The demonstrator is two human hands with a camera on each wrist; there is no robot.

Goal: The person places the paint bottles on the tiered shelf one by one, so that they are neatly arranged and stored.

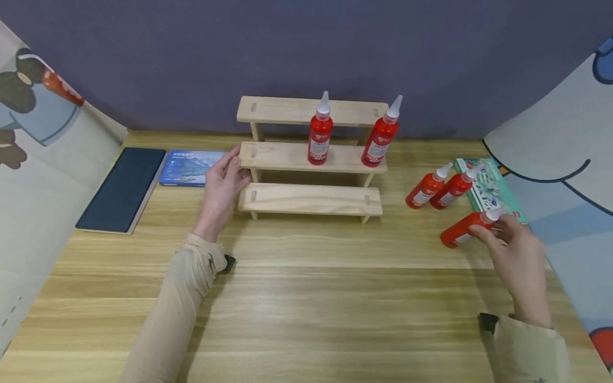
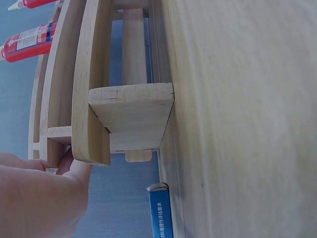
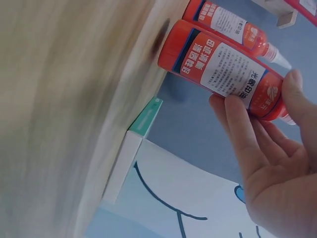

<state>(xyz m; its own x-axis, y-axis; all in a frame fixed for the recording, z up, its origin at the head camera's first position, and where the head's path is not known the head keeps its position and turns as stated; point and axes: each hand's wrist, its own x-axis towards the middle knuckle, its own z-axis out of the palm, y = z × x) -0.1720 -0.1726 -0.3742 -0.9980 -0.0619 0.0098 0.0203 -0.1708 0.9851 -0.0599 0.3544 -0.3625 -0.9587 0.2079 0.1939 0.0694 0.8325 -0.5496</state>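
A three-step wooden display rack (image 1: 306,199) stands on the wood-grain table. My left hand (image 1: 222,178) grips the left end of its middle step, and in the left wrist view the thumb and fingers (image 2: 39,198) are at that step's end. On the middle step stand two red squeeze bottles with white pointed caps, one near the centre (image 1: 320,139) and one at the right end (image 1: 380,141). My right hand (image 1: 519,260) pinches another red squeeze bottle (image 3: 218,72) near its cap, the bottle tilted with its cap toward the hand.
Two more red bottles (image 1: 425,190) stand side by side right of the rack. Behind them lies a green box (image 1: 498,189). Left of the rack are a blue box (image 1: 184,167) and a dark-covered book (image 1: 122,189). A dark blue partition (image 1: 306,48) rises behind the rack.
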